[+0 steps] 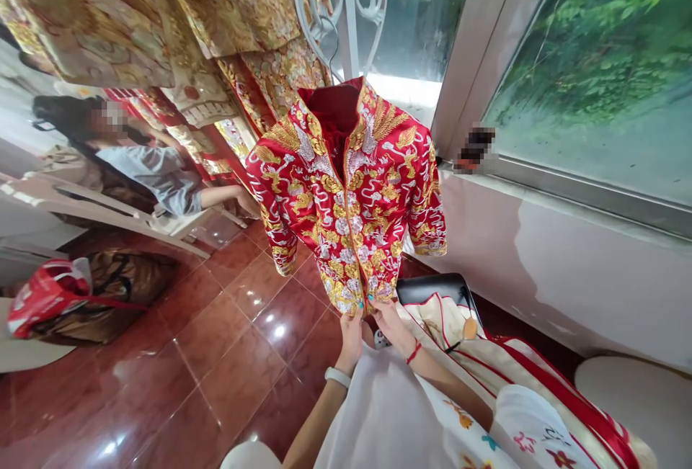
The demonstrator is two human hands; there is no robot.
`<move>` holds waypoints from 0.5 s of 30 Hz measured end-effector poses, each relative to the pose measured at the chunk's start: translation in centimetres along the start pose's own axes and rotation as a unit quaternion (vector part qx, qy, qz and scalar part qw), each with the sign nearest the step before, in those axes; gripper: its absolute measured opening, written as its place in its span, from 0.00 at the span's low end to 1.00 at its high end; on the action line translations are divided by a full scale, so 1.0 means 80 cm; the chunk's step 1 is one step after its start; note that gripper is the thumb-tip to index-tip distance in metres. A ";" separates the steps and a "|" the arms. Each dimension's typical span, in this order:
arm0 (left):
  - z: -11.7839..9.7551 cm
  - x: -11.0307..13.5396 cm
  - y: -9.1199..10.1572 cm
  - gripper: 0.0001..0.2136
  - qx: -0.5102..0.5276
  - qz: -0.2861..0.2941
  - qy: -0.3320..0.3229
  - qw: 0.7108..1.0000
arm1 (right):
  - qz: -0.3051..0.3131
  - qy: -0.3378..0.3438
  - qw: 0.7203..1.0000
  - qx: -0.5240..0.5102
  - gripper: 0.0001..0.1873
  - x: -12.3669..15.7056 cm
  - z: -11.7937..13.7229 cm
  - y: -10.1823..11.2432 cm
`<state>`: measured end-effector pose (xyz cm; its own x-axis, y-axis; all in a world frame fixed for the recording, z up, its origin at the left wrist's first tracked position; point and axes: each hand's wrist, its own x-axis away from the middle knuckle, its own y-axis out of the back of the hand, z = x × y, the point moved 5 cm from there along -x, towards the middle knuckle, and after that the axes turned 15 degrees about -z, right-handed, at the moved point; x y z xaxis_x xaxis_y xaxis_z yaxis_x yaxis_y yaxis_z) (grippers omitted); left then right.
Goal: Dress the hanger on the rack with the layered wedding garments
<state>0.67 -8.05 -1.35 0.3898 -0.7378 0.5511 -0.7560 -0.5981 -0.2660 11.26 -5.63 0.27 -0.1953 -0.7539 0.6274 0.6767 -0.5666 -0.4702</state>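
A red jacket with gold and silver embroidery hangs upright before me, with a stand-up collar and short sleeves. Its hanger hook shows above the collar against a white scrollwork stand. My left hand grips the bottom hem just left of the front opening. Close beside it, my right hand pinches the hem on the other side of the opening. Both thumbs lie on top of the cloth, while most fingers are hidden behind it. The jacket's front edges meet along the middle.
Gold brocade garments hang at upper left. Behind them a person sits on a white chair. A brown bag lies at left. Cream cloth with red trim lies over a black chair at right, below the window.
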 end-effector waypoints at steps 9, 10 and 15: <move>0.013 -0.022 0.014 0.20 -0.025 -0.008 0.009 1.000 | -0.039 0.036 0.977 0.207 0.20 -0.014 0.003 0.036; 0.014 -0.025 0.013 0.19 -0.027 -0.008 0.012 1.000 | -0.043 0.052 0.972 0.226 0.19 -0.017 0.006 0.037; 0.017 -0.035 0.009 0.21 -0.025 0.000 0.027 0.999 | 0.012 0.101 0.952 0.289 0.13 -0.026 0.009 0.009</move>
<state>-0.26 -6.85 -4.17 0.3616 -0.7192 0.5933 -0.7816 -0.5808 -0.2276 12.66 -4.24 -0.88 -0.2686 -0.8457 0.4612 0.9486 -0.3153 -0.0258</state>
